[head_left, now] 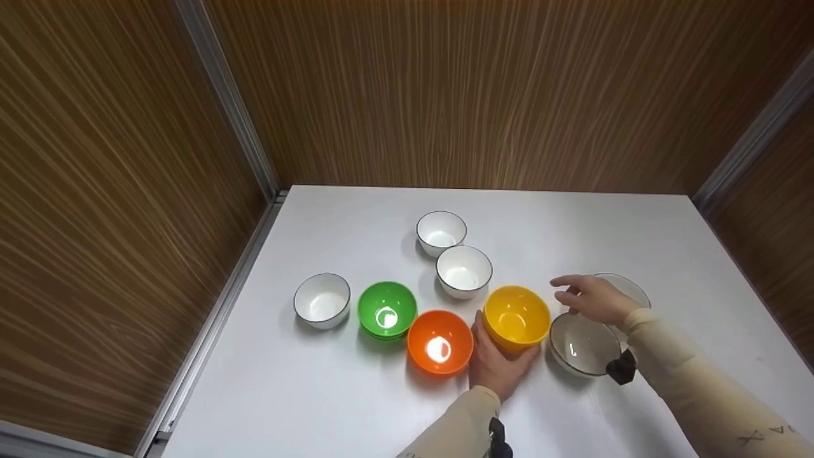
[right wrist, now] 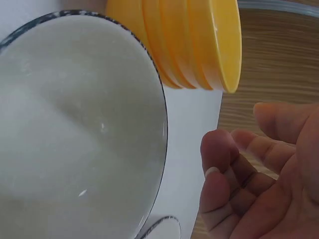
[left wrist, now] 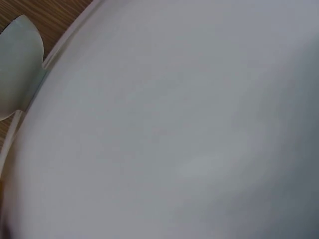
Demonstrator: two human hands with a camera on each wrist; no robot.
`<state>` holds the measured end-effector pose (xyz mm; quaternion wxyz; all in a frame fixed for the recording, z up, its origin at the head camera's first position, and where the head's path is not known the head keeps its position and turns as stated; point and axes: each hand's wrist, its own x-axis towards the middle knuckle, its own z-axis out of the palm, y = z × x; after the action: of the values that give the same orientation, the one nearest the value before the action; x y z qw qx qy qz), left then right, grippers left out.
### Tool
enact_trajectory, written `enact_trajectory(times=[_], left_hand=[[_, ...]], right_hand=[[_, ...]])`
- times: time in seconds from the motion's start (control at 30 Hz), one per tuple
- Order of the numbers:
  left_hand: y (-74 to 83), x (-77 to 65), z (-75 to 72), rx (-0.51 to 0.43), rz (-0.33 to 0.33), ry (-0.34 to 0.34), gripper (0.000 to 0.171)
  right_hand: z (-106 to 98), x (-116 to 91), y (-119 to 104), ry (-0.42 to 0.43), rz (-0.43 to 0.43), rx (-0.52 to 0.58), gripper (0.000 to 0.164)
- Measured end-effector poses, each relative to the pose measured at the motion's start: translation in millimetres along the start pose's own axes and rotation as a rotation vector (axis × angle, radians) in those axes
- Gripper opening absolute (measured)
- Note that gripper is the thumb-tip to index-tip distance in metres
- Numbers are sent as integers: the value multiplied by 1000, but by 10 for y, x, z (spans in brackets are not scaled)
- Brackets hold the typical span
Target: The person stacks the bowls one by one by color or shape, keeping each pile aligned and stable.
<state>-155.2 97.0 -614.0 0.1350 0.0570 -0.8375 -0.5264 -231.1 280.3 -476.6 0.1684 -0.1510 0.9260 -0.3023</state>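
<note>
In the head view my left hand grips a stack of yellow bowls from the near side, with fingers and thumb around its flanks. The right wrist view shows several yellow bowls nested together. My right hand hovers, holding nothing, over a white dark-rimmed bowl. Its fingers are loosely bent and apart from the yellow stack. Another white bowl lies partly hidden behind that hand. Just left of my left hand stands an orange bowl.
Green bowls, stacked, stand left of the orange one. A white bowl is farther left. Two more, a nearer white bowl and a farther white bowl, stand toward the back. Wood-grain panels enclose the white table.
</note>
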Motion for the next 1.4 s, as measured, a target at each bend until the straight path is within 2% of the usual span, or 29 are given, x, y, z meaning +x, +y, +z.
enact_trajectory(times=[0.13,0.27,0.43,0.5,0.57,0.63,0.73,0.8,0.87,0.9,1.03,1.2,1.4], left_hand=[[0,30,0,-5,6,5,116],[16,88,-31,-25,-41,-23,119],[76,5,-174,-31,-184,-113,112],[104,-74,-258,-28,-220,-163,102],[124,-166,-339,-29,-222,-246,86],[131,-251,-402,-5,-172,-353,68],[121,-354,-447,76,6,-508,54],[115,-388,-432,147,145,-546,56],[112,-398,-380,217,233,-542,67],[111,-396,-344,245,257,-529,73],[121,-387,-174,281,249,-481,96],[138,-372,-9,272,278,-441,111],[190,-392,129,285,264,-428,111]], right_hand=[[-39,-111,56,31,2,18,45],[-68,-185,117,83,37,67,47],[-58,-303,243,137,80,118,52],[-58,-354,295,158,74,124,52],[-72,-426,354,188,79,126,50],[-90,-504,424,227,89,131,50],[-101,-600,551,327,110,150,50],[-101,-637,637,405,132,159,51],[-95,-645,719,484,172,175,52],[-90,-640,760,514,196,192,54],[-83,-599,919,521,304,329,70],[-74,-530,1107,414,409,521,94],[-8,-487,1269,358,497,559,104]])
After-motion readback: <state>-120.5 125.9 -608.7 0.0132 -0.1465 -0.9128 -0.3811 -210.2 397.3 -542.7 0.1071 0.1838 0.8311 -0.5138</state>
